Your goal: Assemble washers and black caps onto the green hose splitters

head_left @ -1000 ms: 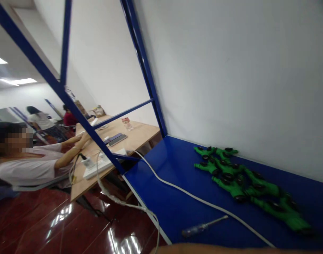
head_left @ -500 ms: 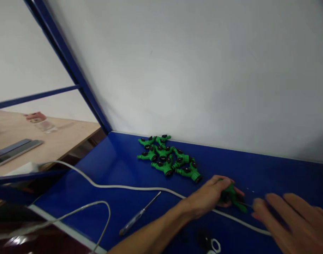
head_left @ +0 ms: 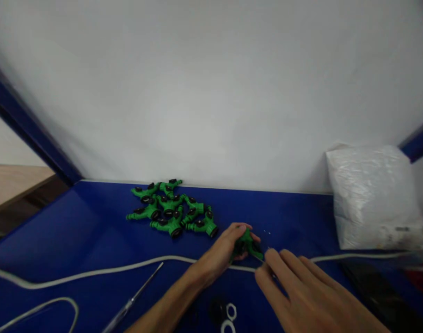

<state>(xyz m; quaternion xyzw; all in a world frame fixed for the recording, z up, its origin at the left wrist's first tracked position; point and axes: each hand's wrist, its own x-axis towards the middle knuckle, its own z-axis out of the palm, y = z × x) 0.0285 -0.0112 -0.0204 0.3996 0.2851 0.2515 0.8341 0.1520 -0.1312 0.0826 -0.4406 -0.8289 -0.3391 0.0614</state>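
Note:
My left hand is closed round a green plastic Y-shaped fitting on the blue bench top. My right hand is just right of it, thumb and forefinger pinched at the fitting's near end; what they pinch is too small to name. A pile of several green fittings with black caps lies behind my left hand, near the wall.
A white cable runs across the bench under my hands. A screwdriver lies at the front left. Two white rings and black parts sit near the front edge. A white plastic bag stands at the right against the wall.
The view has swung right, away from the wooden table and the seated person. My left hand stays on the green fitting; my right hand has moved in and pinches at its end.

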